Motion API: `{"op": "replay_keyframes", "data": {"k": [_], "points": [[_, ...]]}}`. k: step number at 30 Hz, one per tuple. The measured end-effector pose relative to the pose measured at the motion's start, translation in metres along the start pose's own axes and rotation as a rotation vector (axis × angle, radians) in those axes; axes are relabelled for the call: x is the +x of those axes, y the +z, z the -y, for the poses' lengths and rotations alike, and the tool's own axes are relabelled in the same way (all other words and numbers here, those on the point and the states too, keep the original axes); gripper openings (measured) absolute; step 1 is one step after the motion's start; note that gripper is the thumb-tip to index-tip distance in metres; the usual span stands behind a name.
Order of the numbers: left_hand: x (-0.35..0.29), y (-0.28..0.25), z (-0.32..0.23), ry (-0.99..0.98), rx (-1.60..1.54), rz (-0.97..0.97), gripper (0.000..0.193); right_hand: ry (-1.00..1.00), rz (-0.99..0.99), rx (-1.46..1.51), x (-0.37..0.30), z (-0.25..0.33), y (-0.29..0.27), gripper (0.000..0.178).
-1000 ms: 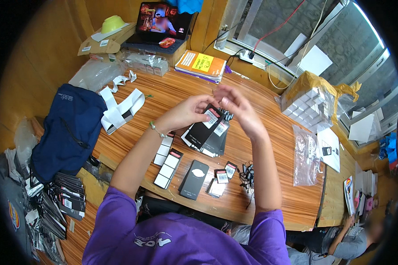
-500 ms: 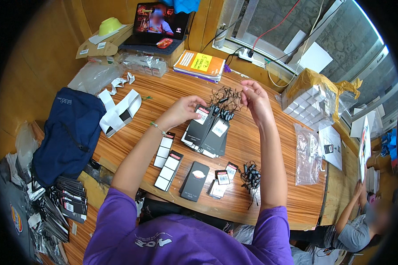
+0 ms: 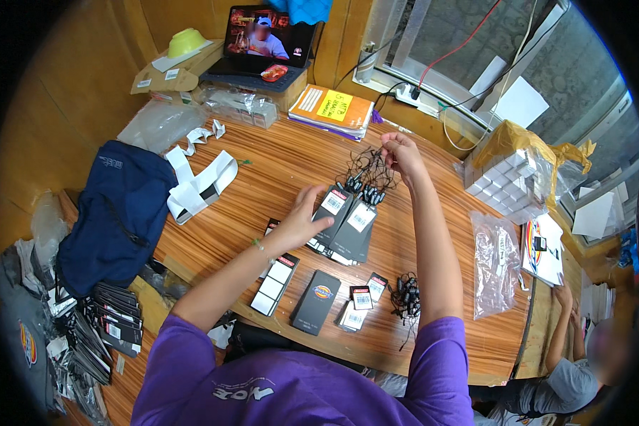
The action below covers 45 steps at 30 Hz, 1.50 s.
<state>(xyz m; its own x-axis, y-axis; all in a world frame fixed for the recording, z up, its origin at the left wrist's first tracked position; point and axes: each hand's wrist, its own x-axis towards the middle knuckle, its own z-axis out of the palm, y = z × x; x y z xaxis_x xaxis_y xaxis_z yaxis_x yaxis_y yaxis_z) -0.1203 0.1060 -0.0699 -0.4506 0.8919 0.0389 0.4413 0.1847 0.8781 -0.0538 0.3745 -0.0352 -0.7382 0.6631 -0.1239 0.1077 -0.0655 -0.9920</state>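
Observation:
A fanned pile of black hang tags (image 3: 353, 231) with white barcode stickers lies mid-table, with tangled black tag strings (image 3: 357, 165) at its far end. My left hand (image 3: 298, 224) is at the pile's left side, thumb and fingers apart, holding nothing. Over the far right end of the strings, my right hand (image 3: 402, 153) pinches a black string between its fingertips. Nearer to me are a sheet of white stickers (image 3: 273, 287), a black tag card (image 3: 316, 302), several small barcode tags (image 3: 355, 312) and a bundle of black strings (image 3: 406, 295). Another sticker sheet is partly hidden beneath my left wrist.
A laptop (image 3: 263, 42) and orange notebooks (image 3: 330, 110) stand at the back. Bagged white boxes (image 3: 511, 174) and a clear plastic bag (image 3: 495, 263) are on the right. A navy pouch (image 3: 113, 220) lies left, above bundled tags (image 3: 113, 319). Another person (image 3: 571, 376) sits at far right.
My left hand has come off the top tag and moved nearer me, with its fingers spread. My right hand has turned inward to the strings. The whole view has shifted slightly.

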Motion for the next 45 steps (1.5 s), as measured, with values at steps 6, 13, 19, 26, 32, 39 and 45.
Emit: {"op": "replay_keyframes", "data": {"k": [6,13,19,26,32,39,45], "points": [[-0.006,0.004,0.02,-0.145,-0.435,0.187,0.072,0.136,0.102,-0.061,0.025,-0.024,0.001,0.007],[-0.031,-0.016,-0.003,0.02,-0.215,-0.072,0.069,0.049,0.037,-0.122,0.017,-0.035,-0.006,0.02],[-0.076,-0.023,-0.033,0.166,0.07,0.029,0.06,-0.279,-0.142,-0.259,-0.039,-0.013,-0.017,0.039],[-0.082,-0.021,-0.057,0.314,0.245,0.201,0.034,-0.201,0.016,-0.564,-0.21,-0.026,-0.021,0.019],[-0.075,0.016,-0.066,0.426,0.404,0.237,0.023,-0.101,-0.153,-0.62,-0.278,-0.053,0.003,0.011],[-0.04,-0.04,-0.035,0.075,0.574,0.023,0.023,0.017,-0.195,-0.943,-0.285,-0.047,0.041,0.027],[-0.061,-0.041,-0.019,-0.034,0.128,0.256,0.028,0.007,-0.175,-0.659,-0.275,-0.071,0.034,0.025]]}}
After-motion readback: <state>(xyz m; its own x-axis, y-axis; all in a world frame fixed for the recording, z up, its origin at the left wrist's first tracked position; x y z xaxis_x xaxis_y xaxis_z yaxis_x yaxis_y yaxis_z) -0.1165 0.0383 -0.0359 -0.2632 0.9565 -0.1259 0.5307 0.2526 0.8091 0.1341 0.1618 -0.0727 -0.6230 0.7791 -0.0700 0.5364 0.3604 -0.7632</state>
